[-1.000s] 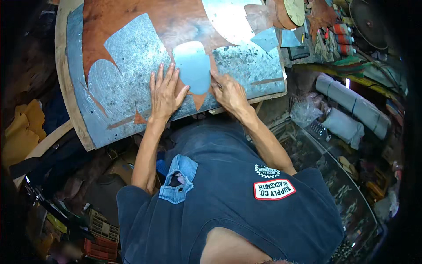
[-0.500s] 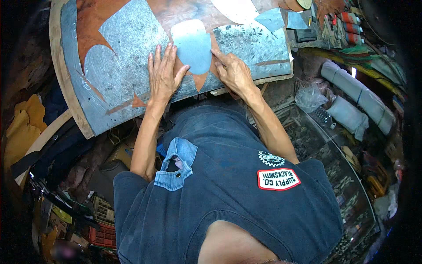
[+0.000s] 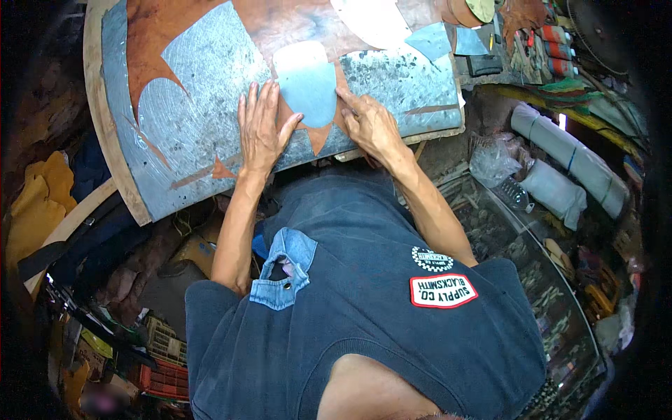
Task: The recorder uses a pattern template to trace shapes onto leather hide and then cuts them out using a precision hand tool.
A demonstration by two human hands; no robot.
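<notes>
Both hands held their places around a rounded grey panel (image 3: 306,84) as my head-mounted view, followed from afar, shifted slightly in the last half second; the work thus stood at the same stretch of edge. The left hand (image 3: 260,140) lay flat, its fingers (image 3: 264,105) spread, thumb tip at the panel's lower left edge. The right hand (image 3: 376,129) pointed its index finger along the opposite edge, the rest curled; with the palm hidden, I could not tell whether they gripped anything.

The panel lay between the two sets of fingers, over brown leather (image 3: 318,138) whose point showed below the thumb. Under and around them spread the bench (image 3: 203,77), grey-topped, scratched and speckled. Beyond the right fingers sat blue-grey offcuts (image 3: 430,43) and orange bottles (image 3: 558,51); farther right and nearer the body, a long wrapped roll (image 3: 568,161). Well left of the left fingers, tan hides (image 3: 38,199) hung in the cluttered room.
</notes>
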